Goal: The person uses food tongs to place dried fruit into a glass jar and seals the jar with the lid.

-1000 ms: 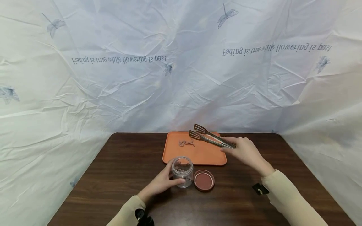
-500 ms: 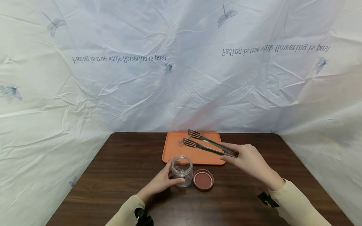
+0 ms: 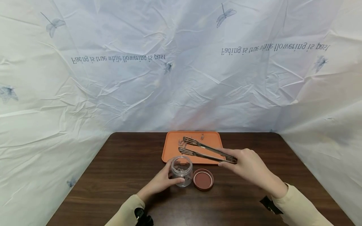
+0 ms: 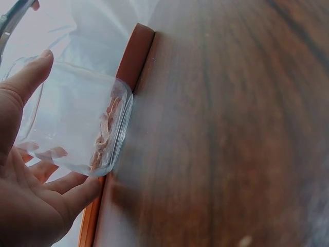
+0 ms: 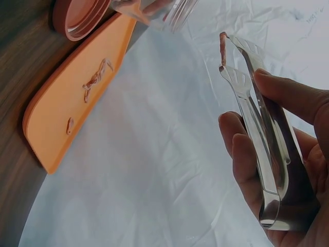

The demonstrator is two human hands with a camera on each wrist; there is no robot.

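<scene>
My left hand [image 3: 161, 183] curls round a clear open-topped jar [image 3: 182, 172] standing on the table. Thin brownish strips [image 4: 105, 131] lie at the jar's bottom in the left wrist view. My right hand [image 3: 251, 166] grips metal tongs [image 3: 209, 148] with slotted ends, thumb on one arm and fingers on the other. In the right wrist view a short brownish strip [image 5: 223, 50] spans between the tong tips. The tips hang just above and behind the jar's mouth. More strips [image 5: 96, 80] lie on an orange tray [image 5: 56, 116] behind the jar.
A reddish-brown lid [image 3: 203, 180] lies just right of the jar, inner side up. The tray sits at the far edge of the dark wooden table [image 3: 127, 166]. White printed sheeting [image 3: 127, 94] hangs behind the table and along both sides.
My right hand and the tongs have come down and toward me, from above the tray to near the jar's mouth. My left hand and the jar have stayed in place.
</scene>
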